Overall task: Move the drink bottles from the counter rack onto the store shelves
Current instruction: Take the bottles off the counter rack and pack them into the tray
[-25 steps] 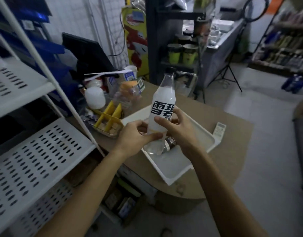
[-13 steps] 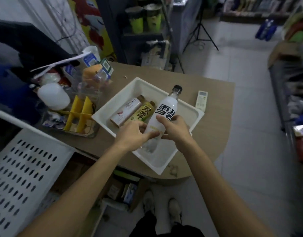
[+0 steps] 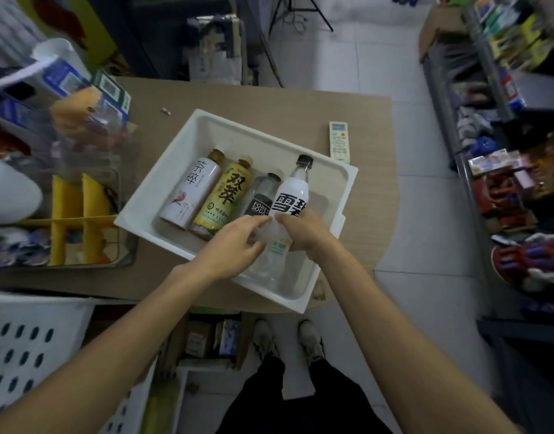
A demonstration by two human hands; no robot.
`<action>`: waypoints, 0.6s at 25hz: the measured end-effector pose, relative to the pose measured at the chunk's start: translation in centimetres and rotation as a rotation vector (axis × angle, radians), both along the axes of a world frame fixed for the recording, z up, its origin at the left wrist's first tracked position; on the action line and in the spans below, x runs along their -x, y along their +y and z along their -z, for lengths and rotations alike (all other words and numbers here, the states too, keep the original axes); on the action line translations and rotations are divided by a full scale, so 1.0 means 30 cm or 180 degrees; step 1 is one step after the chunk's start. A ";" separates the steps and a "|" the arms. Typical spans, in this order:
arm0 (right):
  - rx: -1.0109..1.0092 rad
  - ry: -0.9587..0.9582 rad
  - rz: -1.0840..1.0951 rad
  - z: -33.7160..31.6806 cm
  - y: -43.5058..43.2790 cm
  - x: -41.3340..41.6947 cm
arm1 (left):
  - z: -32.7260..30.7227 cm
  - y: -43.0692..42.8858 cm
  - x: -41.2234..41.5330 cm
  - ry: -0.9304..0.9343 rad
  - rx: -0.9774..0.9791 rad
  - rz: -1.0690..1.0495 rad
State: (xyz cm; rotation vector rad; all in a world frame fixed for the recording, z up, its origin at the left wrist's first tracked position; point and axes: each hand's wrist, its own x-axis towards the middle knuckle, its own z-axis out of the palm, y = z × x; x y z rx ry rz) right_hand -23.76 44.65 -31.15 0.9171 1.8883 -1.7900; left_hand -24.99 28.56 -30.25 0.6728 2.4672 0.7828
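A white bottle with a black cap and black characters on its label lies tilted in the white tray on the counter, cap pointing away from me. My right hand grips its middle from the right. My left hand holds its lower body from the left. Three more bottles lie side by side in the tray: a white tea bottle, a yellow one and a clear one with a dark label, partly hidden behind the white bottle.
The tray sits on a brown counter, with a remote control beyond it. A yellow divider rack and clutter fill the left. A white perforated shelf is at the lower left. Stocked store shelves line the right aisle.
The white bottle went from upright and raised to lying low in the tray, both hands still on it. My view tilted down, and the other bottles came into sight.
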 end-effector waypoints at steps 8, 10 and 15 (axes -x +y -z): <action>-0.0682 -0.0404 0.0374 0.116 -0.073 0.003 | 0.056 -0.024 0.049 0.0408 0.0704 0.1409; -0.0752 -0.0497 0.0440 0.110 -0.071 0.011 | 0.062 -0.029 0.063 0.0420 0.0872 0.1552; -0.0467 -0.0415 0.0102 0.082 -0.076 0.010 | 0.073 -0.065 0.079 0.0597 0.1027 0.1750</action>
